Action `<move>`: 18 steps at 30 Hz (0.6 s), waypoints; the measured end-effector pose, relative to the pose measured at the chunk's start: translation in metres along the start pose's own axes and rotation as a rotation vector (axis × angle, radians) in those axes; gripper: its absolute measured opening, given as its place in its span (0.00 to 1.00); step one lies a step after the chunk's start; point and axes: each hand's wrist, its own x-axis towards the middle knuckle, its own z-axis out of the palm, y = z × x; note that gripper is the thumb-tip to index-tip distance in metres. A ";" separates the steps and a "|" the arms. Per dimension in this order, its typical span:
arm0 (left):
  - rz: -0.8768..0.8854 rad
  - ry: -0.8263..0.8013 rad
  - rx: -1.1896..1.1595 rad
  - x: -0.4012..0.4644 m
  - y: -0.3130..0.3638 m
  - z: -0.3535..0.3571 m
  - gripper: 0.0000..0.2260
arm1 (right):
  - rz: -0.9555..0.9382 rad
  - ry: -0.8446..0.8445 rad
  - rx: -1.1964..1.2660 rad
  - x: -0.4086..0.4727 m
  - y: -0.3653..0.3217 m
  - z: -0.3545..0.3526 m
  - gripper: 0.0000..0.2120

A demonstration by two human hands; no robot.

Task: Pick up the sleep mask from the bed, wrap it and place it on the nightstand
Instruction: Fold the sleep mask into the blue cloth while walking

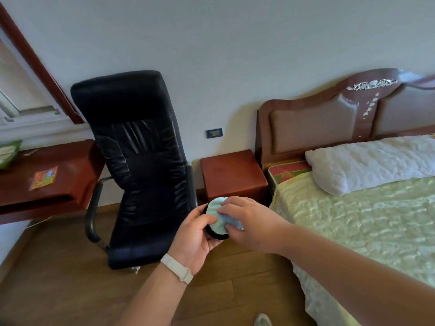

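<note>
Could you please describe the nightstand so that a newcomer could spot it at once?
Start at the bed's headboard. Just left of it, against the wall, stands the nightstand, a low reddish-brown wooden cube. Unlike the black chair and the desk further left, its top is bare.

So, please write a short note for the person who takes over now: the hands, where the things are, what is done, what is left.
Left hand: holds the sleep mask from below, thumb on its edge.
Right hand: fingers press on top of the mask, folding the light blue side over the black one.
Mask: off the bed, held in the air in front of the nightstand.
Done: picked up; wrapping under way.
Left: finish wrapping, then set it on the nightstand top, between the black chair and the bed.
</note>
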 end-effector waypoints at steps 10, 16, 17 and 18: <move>0.008 -0.005 0.064 0.123 0.026 0.069 0.15 | 0.004 0.028 -0.023 0.062 0.124 -0.041 0.18; 0.009 0.000 0.076 0.182 0.049 0.076 0.16 | 0.018 0.030 -0.014 0.108 0.163 -0.046 0.19; 0.007 0.006 0.080 0.195 0.052 0.076 0.16 | 0.029 0.030 -0.013 0.117 0.169 -0.046 0.19; 0.004 0.008 0.078 0.208 0.055 0.076 0.16 | 0.040 0.028 -0.013 0.126 0.176 -0.046 0.19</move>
